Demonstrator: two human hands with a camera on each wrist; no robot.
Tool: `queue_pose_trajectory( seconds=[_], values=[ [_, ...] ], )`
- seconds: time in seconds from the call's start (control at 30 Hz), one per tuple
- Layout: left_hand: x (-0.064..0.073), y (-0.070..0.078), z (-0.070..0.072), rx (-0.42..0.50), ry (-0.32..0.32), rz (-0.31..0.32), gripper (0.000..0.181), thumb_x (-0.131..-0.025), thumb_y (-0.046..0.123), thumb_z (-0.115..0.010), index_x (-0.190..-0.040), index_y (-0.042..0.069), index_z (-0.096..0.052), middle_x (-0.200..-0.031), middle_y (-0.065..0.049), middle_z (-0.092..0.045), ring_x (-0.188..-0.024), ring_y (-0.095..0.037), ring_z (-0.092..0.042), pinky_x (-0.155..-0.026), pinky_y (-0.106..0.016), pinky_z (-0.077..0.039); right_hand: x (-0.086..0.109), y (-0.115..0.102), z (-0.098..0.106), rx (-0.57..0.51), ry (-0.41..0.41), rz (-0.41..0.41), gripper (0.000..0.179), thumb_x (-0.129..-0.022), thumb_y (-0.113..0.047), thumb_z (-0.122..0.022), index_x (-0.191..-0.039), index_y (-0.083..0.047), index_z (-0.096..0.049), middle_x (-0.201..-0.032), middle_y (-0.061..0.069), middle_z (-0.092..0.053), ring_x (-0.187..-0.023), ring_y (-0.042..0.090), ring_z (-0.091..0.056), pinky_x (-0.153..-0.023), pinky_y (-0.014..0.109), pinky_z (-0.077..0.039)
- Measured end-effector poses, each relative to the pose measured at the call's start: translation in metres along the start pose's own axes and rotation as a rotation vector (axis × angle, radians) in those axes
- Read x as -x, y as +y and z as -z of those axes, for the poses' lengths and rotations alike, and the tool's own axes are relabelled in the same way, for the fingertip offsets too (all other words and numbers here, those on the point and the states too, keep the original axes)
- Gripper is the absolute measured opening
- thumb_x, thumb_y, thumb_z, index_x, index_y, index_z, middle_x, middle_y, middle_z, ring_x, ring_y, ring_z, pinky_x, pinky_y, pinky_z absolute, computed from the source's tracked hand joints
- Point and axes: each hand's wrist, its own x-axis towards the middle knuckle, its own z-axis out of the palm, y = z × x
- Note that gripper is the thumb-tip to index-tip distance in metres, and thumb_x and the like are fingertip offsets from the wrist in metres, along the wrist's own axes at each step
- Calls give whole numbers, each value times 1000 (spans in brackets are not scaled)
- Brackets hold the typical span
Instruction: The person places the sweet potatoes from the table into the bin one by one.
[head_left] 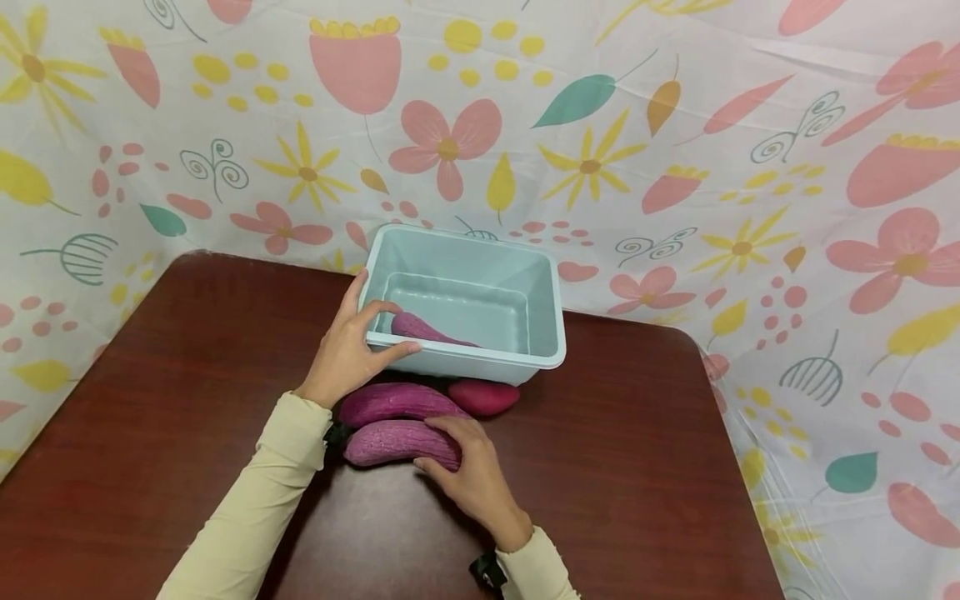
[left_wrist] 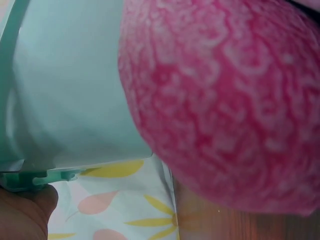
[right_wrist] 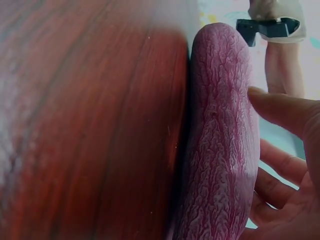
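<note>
A pale blue plastic bin [head_left: 457, 360] stands at the back of the table. My left hand [head_left: 347, 350] grips its front left corner, thumb outside the front wall; a fingertip [left_wrist: 45, 200] shows at the rim in the left wrist view. One purple eggplant [head_left: 423, 328] lies inside, partly hidden by the front wall. In front of the bin lie a darker purple eggplant [head_left: 397, 402] and a lighter wrinkled eggplant [head_left: 390, 442], side by side. My right hand [head_left: 476, 479] holds the lighter one near its right end, thumb and fingers around it [right_wrist: 220, 135].
A smooth pinkish-red vegetable [head_left: 483, 397] lies right of the eggplants, close under the bin's front wall. A flower-patterned cloth [head_left: 600, 208] hangs behind and beside the dark wooden table [head_left: 615, 467].
</note>
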Motion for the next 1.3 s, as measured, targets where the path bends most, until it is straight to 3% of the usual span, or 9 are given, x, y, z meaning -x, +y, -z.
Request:
queue_pose_trajectory(
  seconds=[0.23, 0.6, 0.83, 1.07, 1.3],
  values=[
    [0, 2, 0, 6, 0, 1, 53, -81, 54, -80, -120, 23, -65, -171, -6, -9, -146, -42, -39, -86, -56, -54, 2, -1, -2, 52, 25, 25, 47, -79, -18, -87, -121, -12, -69, -119, 2, -72, -120, 21, -63, -104, 41, -48],
    [0, 0, 0, -4, -6, 3, 56, -81, 55, -80, -124, 23, -64, -171, -6, -8, -144, -42, -42, -85, -55, -54, 4, -1, -3, 53, -13, -21, 51, -78, -20, -88, -124, -11, -67, -122, 4, -72, -119, 21, -66, -101, 40, -51],
    [0, 0, 1, -24, -7, -6, 56, -82, 57, -78, -126, 24, -63, -171, -5, -8, -140, -41, -47, -75, -49, -55, 4, 0, -3, 58, 9, -7, 47, -80, -18, -86, -122, -11, -68, -119, 3, -72, -116, 20, -67, -100, 39, -52],
    [0, 2, 1, -20, -5, -14, 54, -82, 56, -78, -125, 25, -63, -171, -5, -8, -140, -40, -47, -77, -50, -55, 5, 2, 1, 65, 31, -15, 45, -80, -17, -86, -121, -11, -70, -118, 2, -74, -114, 18, -69, -98, 38, -53],
    [0, -1, 0, -28, -7, -9, 54, -83, 57, -77, -125, 26, -63, -171, -5, -8, -134, -39, -53, -69, -44, -54, 6, 4, 8, 61, 55, -28, 46, -79, -20, -86, -123, -15, -71, -121, 1, -74, -117, 18, -68, -99, 38, -53]
  ],
)
